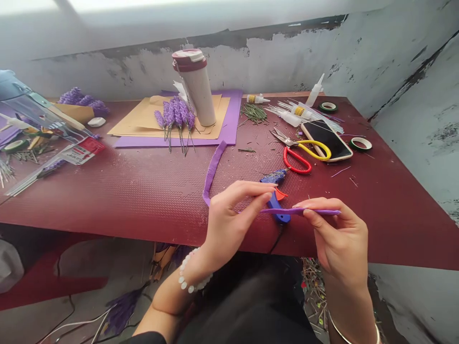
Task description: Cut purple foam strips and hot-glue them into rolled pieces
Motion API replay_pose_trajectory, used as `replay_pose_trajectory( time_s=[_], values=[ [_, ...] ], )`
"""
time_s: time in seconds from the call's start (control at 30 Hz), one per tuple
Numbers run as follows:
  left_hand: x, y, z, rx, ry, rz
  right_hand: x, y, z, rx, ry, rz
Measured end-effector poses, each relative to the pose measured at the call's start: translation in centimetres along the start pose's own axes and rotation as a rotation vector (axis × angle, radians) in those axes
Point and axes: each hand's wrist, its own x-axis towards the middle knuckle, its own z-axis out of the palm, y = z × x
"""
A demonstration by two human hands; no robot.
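A long purple strip [214,167], like soft paper or foam, trails over the table and passes behind my left hand [229,222]. Its far end is narrow and folded or rolled, and my right hand [339,234] pinches it between thumb and fingers. My left thumb and index finger are closed just above the strip, which runs through that hand; the exact contact is hidden. Beneath the strip lies a blue glue gun [274,198] with an orange trigger, its cord dropping over the front edge. Scissors [301,148] with red and yellow handles rest behind it.
Lavender-like purple flowers [175,117] lie on brown paper [129,119] beside an upright tumbler [201,91]. To the right are a phone [328,138], green tape rolls [360,144], glue bottles [315,91] and green stem pieces [254,113]. A clear jug [39,110] stands left.
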Motion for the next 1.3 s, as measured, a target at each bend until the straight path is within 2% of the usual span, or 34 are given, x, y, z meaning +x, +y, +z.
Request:
replay_pose_trajectory(
  time_s=[0.1,0.2,0.43,0.73,1.0,1.07,1.23,1.3],
  values=[
    [-0.03,-0.06,-0.02,0.097,0.028,0.057,-0.10,-0.16,0.11,0.004,-0.003,0.032],
    [-0.18,-0.09,0.24,0.189,0.002,0.149,-0.22,-0.16,0.20,-0.001,-0.022,0.051],
    [-0.20,-0.19,0.54,0.260,-0.076,0.265,-0.24,-0.22,0.31,-0.019,-0.065,0.043],
    [-0.19,-0.15,0.33,0.187,-0.097,0.175,-0.48,-0.24,0.29,-0.039,-0.067,0.068],
    [-0.29,0.40,0.15,0.209,-0.047,0.165,-0.60,-0.28,0.19,-0.045,-0.055,0.050],
    [-0.33,0.40,0.19,0.236,-0.063,0.189,-0.57,-0.30,0.21,-0.038,-0.055,0.036],
    [-0.66,-0.22,0.48,0.379,-0.192,0.281,-0.51,-0.39,0.36,-0.024,-0.045,0.012],
    [-0.81,-0.57,0.63,0.437,-0.186,0.318,-0.57,-0.46,0.39,-0.037,-0.032,0.017]
  ],
)
